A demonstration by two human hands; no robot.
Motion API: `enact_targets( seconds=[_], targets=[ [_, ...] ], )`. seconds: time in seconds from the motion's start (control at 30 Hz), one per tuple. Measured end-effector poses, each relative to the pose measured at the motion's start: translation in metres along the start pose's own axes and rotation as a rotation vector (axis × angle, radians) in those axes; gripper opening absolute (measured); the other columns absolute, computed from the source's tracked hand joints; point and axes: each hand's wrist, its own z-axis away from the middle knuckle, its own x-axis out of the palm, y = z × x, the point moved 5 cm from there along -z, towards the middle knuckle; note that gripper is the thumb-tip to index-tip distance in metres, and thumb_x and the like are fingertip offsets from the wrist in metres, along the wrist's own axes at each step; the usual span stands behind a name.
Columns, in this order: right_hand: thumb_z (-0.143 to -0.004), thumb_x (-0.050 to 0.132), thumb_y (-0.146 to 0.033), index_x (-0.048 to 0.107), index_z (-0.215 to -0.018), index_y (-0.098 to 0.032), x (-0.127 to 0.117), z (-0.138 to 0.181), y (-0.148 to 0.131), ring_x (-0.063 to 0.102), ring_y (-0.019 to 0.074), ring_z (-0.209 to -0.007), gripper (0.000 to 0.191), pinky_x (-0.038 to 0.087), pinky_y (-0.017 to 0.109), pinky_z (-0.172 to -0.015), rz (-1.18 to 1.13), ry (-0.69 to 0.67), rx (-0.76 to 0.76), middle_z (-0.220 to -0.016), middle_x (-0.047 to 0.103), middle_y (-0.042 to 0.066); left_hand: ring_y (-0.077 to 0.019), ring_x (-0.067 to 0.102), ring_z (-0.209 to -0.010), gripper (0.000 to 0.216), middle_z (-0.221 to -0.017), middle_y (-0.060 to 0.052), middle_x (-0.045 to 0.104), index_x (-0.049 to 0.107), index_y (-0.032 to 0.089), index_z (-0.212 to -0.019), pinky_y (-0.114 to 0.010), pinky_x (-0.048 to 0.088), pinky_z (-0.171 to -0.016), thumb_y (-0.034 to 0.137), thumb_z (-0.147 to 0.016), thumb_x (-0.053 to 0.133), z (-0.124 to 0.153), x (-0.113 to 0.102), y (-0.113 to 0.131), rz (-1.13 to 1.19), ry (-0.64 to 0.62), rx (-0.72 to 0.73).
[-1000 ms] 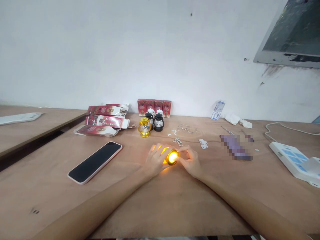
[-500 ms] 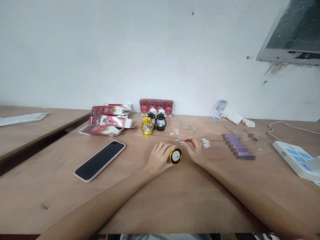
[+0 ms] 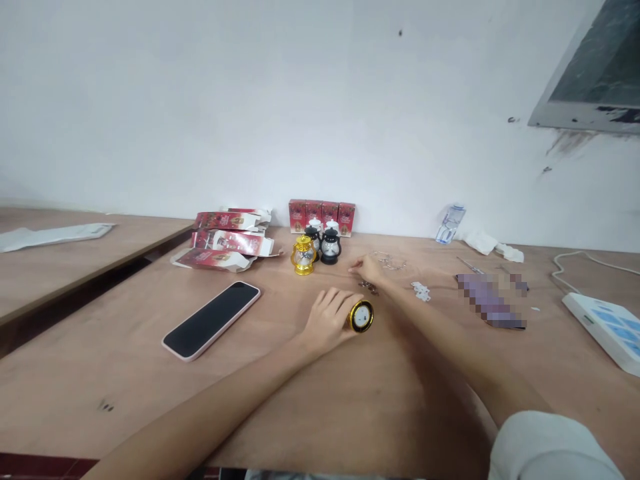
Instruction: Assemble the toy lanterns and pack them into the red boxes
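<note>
My left hand [image 3: 329, 321] is wrapped round a small gold lantern [image 3: 361, 316] lying on its side on the wooden table [image 3: 310, 400], its round base facing me and unlit. My right hand [image 3: 369, 269] is stretched forward past the lantern, fingers pinched together at small white bits and a little heap of button cells [image 3: 369, 287]; what the fingers hold is too small to tell. A gold lantern [image 3: 303, 255] and two black lanterns [image 3: 330, 246] stand upright just beyond.
A black phone in a pink case [image 3: 212, 319] lies left of my hands. Opened red boxes [image 3: 227, 240] and upright red boxes [image 3: 323, 215] sit by the wall. White tabs [image 3: 421, 290], a blurred purple object [image 3: 487, 301] and a white device [image 3: 606, 325] lie to the right.
The lantern glowed orange a second ago and is now dark. My right hand left it and reached forward to the small parts. My left hand kept hold.
</note>
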Motion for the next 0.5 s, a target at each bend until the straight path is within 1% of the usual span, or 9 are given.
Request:
enact_targets(
  seconds=[0.1, 0.17, 0.27, 0.33, 0.4, 0.47, 0.5],
  targets=[
    [-0.067, 0.074, -0.029, 0.068, -0.063, -0.019, 0.001, 0.000, 0.000, 0.063, 0.0184, -0.064, 0.013, 0.046, 0.029, -0.064, -0.027, 0.013, 0.013, -0.066, 0.070, 0.005, -0.0237, 0.054, -0.092, 0.046, -0.105, -0.011, 0.064, 0.054, 0.014, -0.116, -0.035, 0.039, -0.076, 0.047, -0.084, 0.054, 0.000, -0.001, 0.001, 0.003, 0.004, 0.009],
    [-0.068, 0.073, -0.028, 0.066, -0.060, -0.019, -0.004, 0.003, -0.004, 0.062, 0.0178, -0.064, 0.014, 0.046, 0.029, -0.066, -0.057, 0.044, 0.000, -0.065, 0.069, 0.004, -0.0239, 0.053, -0.091, 0.045, -0.105, -0.011, 0.064, 0.054, 0.014, -0.115, -0.035, 0.039, -0.075, 0.046, -0.084, 0.054, -0.001, -0.001, 0.001, -0.003, 0.005, 0.008],
    [-0.075, 0.065, -0.028, 0.064, -0.067, -0.018, -0.018, 0.016, -0.015, 0.062, 0.0179, -0.070, 0.013, 0.046, 0.030, -0.069, -0.123, 0.133, -0.037, -0.072, 0.069, 0.005, -0.0235, 0.053, -0.091, 0.045, -0.105, -0.011, 0.064, 0.054, 0.014, -0.115, -0.035, 0.039, -0.074, 0.047, -0.084, 0.053, -0.001, -0.001, -0.001, -0.009, 0.005, -0.002],
    [-0.082, 0.055, -0.030, 0.062, -0.076, -0.018, -0.032, 0.035, -0.026, 0.063, 0.0178, -0.074, 0.015, 0.047, 0.031, -0.071, -0.178, 0.208, -0.067, -0.078, 0.069, 0.005, -0.0236, 0.053, -0.091, 0.045, -0.103, -0.011, 0.064, 0.054, 0.015, -0.115, -0.035, 0.039, -0.073, 0.047, -0.084, 0.053, -0.001, -0.002, -0.002, -0.019, 0.013, -0.011],
    [-0.086, 0.049, -0.034, 0.060, -0.083, -0.018, -0.046, 0.062, -0.036, 0.063, 0.0172, -0.076, 0.020, 0.049, 0.030, -0.071, -0.227, 0.266, -0.097, -0.080, 0.068, 0.004, -0.0242, 0.052, -0.090, 0.046, -0.101, -0.011, 0.064, 0.055, 0.015, -0.115, -0.035, 0.038, -0.072, 0.048, -0.083, 0.053, -0.001, -0.002, -0.004, -0.041, 0.031, -0.024],
    [-0.086, 0.051, -0.038, 0.060, -0.084, -0.020, -0.058, 0.094, -0.047, 0.064, 0.0170, -0.078, 0.021, 0.050, 0.030, -0.073, -0.265, 0.304, -0.138, -0.081, 0.069, 0.003, -0.0245, 0.052, -0.088, 0.046, -0.100, -0.011, 0.064, 0.055, 0.015, -0.114, -0.035, 0.037, -0.071, 0.048, -0.082, 0.055, -0.002, -0.003, -0.005, -0.062, 0.050, -0.035],
    [-0.085, 0.053, -0.038, 0.060, -0.081, -0.020, -0.066, 0.111, -0.054, 0.065, 0.0173, -0.077, 0.020, 0.050, 0.030, -0.072, -0.310, 0.354, -0.193, -0.078, 0.069, 0.002, -0.0245, 0.052, -0.088, 0.045, -0.100, -0.010, 0.064, 0.055, 0.015, -0.114, -0.035, 0.037, -0.071, 0.047, -0.082, 0.056, -0.002, -0.004, -0.005, -0.069, 0.057, -0.037]
  ],
)
